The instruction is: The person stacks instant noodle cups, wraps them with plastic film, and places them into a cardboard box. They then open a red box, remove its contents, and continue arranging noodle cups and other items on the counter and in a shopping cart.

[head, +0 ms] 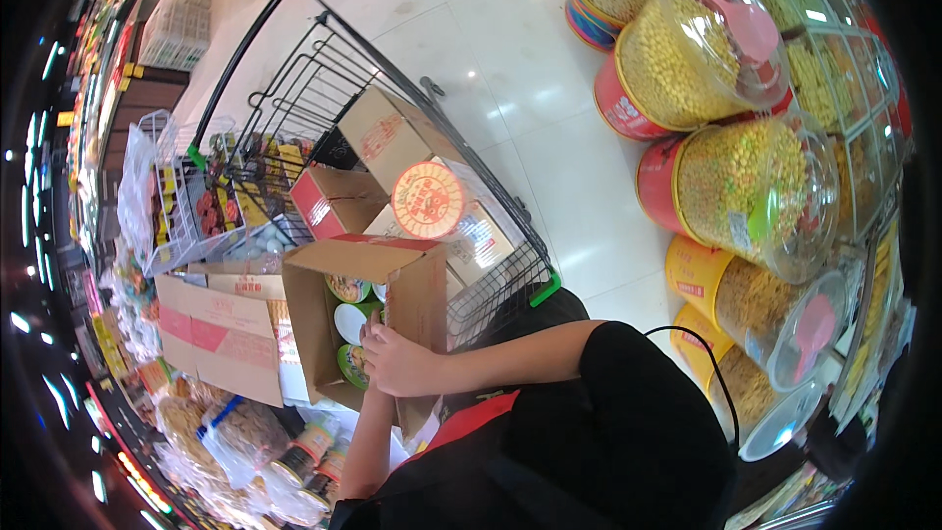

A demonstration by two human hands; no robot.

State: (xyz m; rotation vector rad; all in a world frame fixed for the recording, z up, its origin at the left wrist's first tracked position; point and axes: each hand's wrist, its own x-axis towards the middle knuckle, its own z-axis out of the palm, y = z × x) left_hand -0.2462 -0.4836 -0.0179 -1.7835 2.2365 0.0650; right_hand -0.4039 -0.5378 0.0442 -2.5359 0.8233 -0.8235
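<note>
An opened cardboard carton (416,294) stands before me, holding several round tubs with green printed labels. One tub's plain white lid (349,323) faces up. My right hand (401,362) is over the carton's near side, its fingers close together beside the white lid. Beneath it, my left hand (377,387) is mostly hidden, with only the wrist and forearm showing clearly. The two hands overlap, and what lies between their fingers cannot be seen. A green-labelled tub (353,366) sits right next to them.
Beyond the carton stands a shopping cart (471,147) loaded with cartons (383,132). A flattened-looking carton flap (221,331) spreads to the left. Bagged goods (243,434) lie at lower left. Tubs of grains (677,66) with clear lids line the right side.
</note>
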